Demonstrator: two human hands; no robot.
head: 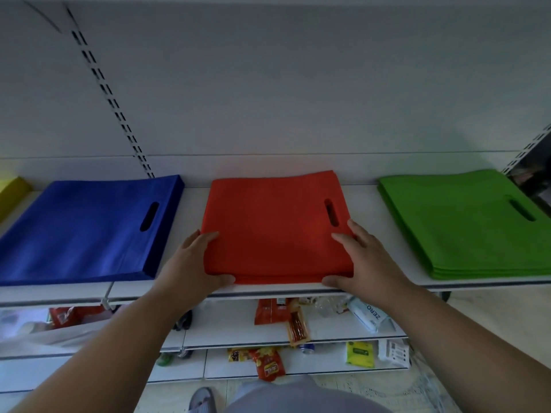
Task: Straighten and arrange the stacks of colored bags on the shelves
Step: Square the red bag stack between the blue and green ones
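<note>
A stack of red bags (274,225) lies in the middle of the white shelf (193,201), handle cutout to the right. My left hand (193,263) holds its front left corner, fingers on top and thumb against the front edge. My right hand (363,260) holds the front right corner the same way. To the left lies a stack of blue bags (86,231). A stack of green bags (465,225) sits to the right, its layers slightly fanned. A yellow stack (12,192) shows at the far left edge.
The grey back panel with a slotted upright (113,105) rises behind the stacks. Lower shelves hold snack packets (277,314), a white tissue pack (369,317) and a yellow packet (360,353). A sandalled foot (202,400) stands on the floor below.
</note>
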